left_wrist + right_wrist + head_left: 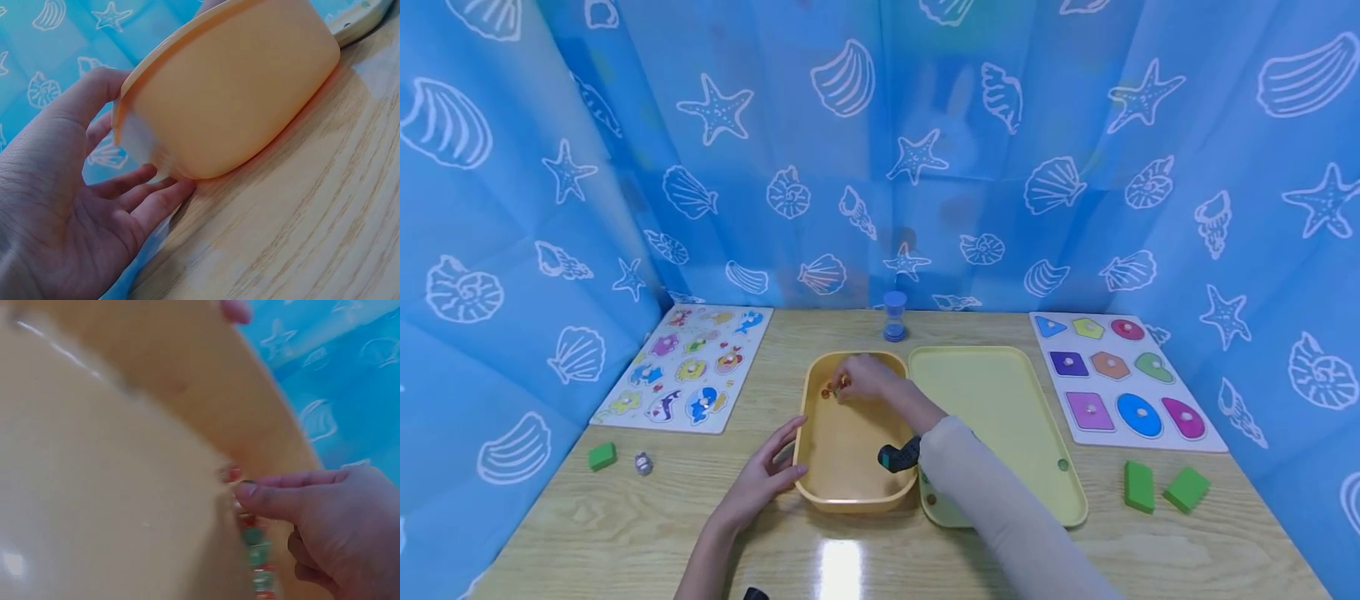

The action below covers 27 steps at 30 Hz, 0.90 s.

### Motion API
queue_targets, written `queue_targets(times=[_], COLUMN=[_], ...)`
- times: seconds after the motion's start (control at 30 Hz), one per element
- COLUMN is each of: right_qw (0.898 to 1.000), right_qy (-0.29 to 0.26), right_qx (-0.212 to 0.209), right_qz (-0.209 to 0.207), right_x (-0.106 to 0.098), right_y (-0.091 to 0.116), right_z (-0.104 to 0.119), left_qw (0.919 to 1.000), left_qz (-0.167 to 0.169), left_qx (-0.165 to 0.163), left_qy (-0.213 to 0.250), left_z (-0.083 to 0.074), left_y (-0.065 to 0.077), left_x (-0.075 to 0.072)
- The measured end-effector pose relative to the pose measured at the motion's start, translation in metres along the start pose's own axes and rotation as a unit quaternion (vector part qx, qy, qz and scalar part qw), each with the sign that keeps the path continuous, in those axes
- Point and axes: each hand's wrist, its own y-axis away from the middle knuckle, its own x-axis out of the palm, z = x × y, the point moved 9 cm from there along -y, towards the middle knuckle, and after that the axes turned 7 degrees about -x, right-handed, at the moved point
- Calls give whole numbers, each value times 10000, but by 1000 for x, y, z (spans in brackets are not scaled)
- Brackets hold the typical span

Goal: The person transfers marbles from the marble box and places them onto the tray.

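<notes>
An orange plastic tub (842, 467) stands on the table, with red and green glass marbles (257, 553) in a row along its inner wall. My right hand (867, 377) reaches into the far left part of the tub. Its thumb and index finger pinch a small dark marble (248, 482), mostly hidden by the fingertips. Just beyond those fingertips lies a red marble (230, 472). At the tub's left side, my left hand (763, 477) rests spread against it, with fingers touching the rim and outer wall (231, 94).
A pale yellow tray (992, 417) holding a few marbles (1063, 464) adjoins the tub under my right forearm. Puzzle boards (730, 408) (1078, 425) flank both. A blue hourglass (894, 317) stands behind. Green blocks (1139, 486) and a small grey figure (643, 463) lie nearer.
</notes>
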Motion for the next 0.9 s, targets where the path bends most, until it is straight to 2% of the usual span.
queue_targets(times=[0.1, 0.2, 0.3, 0.4, 0.5, 0.67, 0.8, 0.9], right_qw=[9985, 9950, 9915, 9885, 9856, 9844, 9846, 9832], right_qy=[-421, -655, -750, -737, -750, -662, -519, -528], right_qx=[-197, -354, -258, -2, 343, 859, 1063, 1119], right_qz=[-274, -670, -1033, -1317, -1475, -1384, -1286, -1342], right_x=[-21, -51, -73, -87, -89, -73, -58, -55], right_y=[13, 33, 58, 86, 116, 155, 171, 174], right_z=[1, -5, -25, -53, -85, -129, -150, -154], left_qw=[9998, 9991, 9981, 9967, 9950, 9912, 9899, 9904], left_qz=[45, 100, 120, 109, 106, 105, 85, 71], left_qx=[6, -87, -162, -224, -289, -408, -426, -454], left_qy=[169, 391, 577, 778, 951, 1255, 1348, 1302], left_z=[9, 11, 12, 13, 13, 15, 13, 13], left_y=[-4, -4, -4, -5, -5, -5, -5, -5], left_x=[0, 1, 1, 0, 0, 2, 3, 4])
